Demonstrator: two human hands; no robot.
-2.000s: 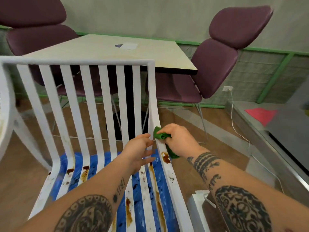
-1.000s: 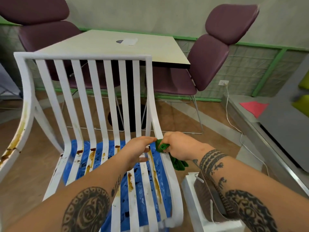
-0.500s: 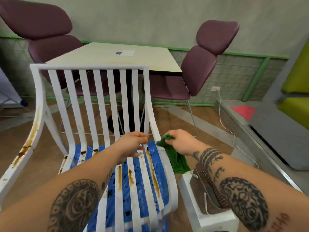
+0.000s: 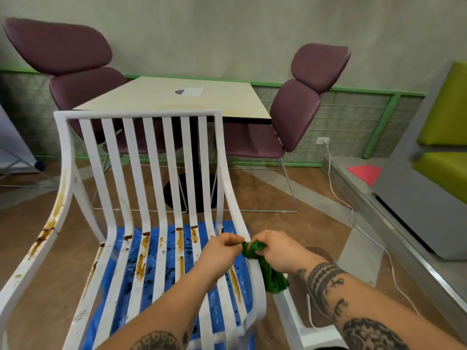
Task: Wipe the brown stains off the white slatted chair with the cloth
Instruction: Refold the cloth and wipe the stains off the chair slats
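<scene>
right hand [image 4: 275,251]: fingers curled round bunched green cloth [image 4: 271,276], at chair's right seat rail
cloth: tail hangs off the rail's right side
left hand [image 4: 219,253]: fingers curled, tips meet cloth's left end (pinching or only touching: can't tell)
white slatted chair [image 4: 141,114]: near centre, blue sheet [image 4: 151,281] under it
brown stains [image 4: 140,266]: seat slats, left rail

Green cloth [image 4: 271,274] (chair [image 4: 141,117] white, brown-stained)
</scene>
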